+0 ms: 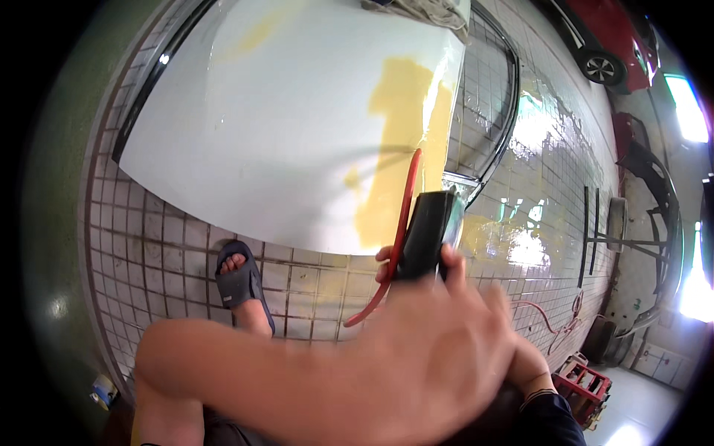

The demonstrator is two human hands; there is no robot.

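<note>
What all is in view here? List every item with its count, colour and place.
car panel: one, white with yellow filler patches, lying on the floor ahead
sanding block: one, black, held at the panel's near edge
hose: one, red, curving past the block
tiled floor: one, pale, wet and shiny at right
cloth: one, grey, at the panel's far end
car: one, red, top right
bumper parts: dark, standing at right
crate: one, red, lower right
small tub: one, pale, lower left
sandal: one, dark, on the person's foot
left hand: in front of the block, blurred
right hand: only fingers show behind the block
</note>
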